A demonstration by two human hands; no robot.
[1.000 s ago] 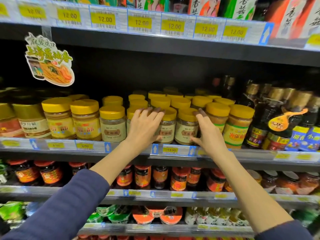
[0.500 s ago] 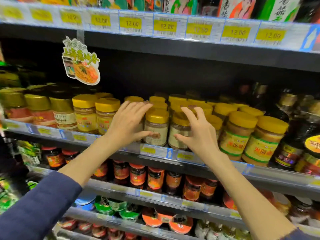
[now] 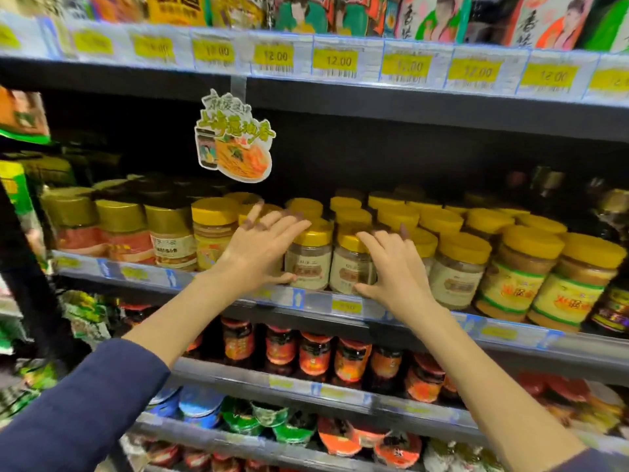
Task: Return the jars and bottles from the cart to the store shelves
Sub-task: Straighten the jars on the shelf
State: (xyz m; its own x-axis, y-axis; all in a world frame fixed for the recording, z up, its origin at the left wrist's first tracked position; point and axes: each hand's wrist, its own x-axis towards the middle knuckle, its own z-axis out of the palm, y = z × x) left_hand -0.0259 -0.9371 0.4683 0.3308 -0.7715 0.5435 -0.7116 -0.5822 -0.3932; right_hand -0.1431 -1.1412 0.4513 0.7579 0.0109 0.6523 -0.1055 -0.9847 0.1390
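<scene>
Progress: seems partway. Shows two yellow-lidded jars [image 3: 308, 267] already seated at the shelf [image 3: 306, 299] front, flanked by left hand [image 3: 258, 247] and right hand [image 3: 398, 270], both spread open, touching them, gripping nothing. Leaves cart out of view; cannot tell what remains.

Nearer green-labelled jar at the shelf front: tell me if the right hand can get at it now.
Probably yes. The nearer green-labelled jar stands in the front row with nothing before it, and the right hand lies open just beside, one white-labelled jar between them.
</scene>
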